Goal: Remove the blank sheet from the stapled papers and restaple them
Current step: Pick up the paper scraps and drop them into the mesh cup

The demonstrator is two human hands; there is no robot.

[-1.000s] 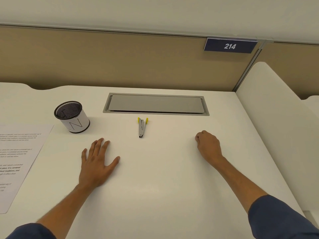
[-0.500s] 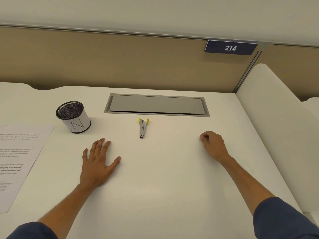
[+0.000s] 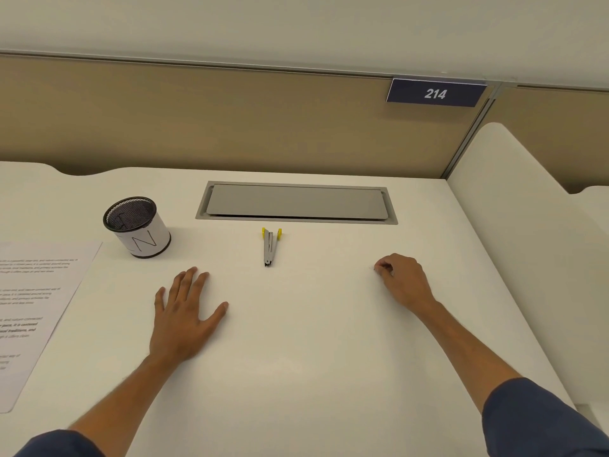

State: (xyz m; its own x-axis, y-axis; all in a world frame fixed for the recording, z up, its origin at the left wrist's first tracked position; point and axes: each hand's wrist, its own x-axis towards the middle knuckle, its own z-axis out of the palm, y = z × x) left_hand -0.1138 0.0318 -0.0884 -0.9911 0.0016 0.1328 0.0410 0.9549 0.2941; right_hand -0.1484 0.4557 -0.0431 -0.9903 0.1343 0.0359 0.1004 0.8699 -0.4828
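Note:
A printed sheet (image 3: 36, 308) lies flat at the desk's left edge, partly cut off by the frame. A small metal stapling tool with yellow tabs (image 3: 270, 247) lies in the middle, just in front of the grey hatch. My left hand (image 3: 183, 319) rests palm down on the white surface, fingers spread, holding nothing, between the sheet and the tool. My right hand (image 3: 403, 283) sits to the right of the tool with its fingers curled together, the fingertips touching the desk beside a tiny dark speck (image 3: 371, 268). I cannot tell whether it pinches anything.
A black mesh pen cup with a white wrap (image 3: 136, 227) stands at the back left. A grey cable hatch (image 3: 296, 202) is set into the white desk (image 3: 296, 357). A white side panel (image 3: 527, 242) rises on the right, a beige partition with a "214" sign (image 3: 435, 93) behind.
My right hand slid slightly to the right early on, then stayed put with fingers curled. The left hand, tool and sheet have not moved.

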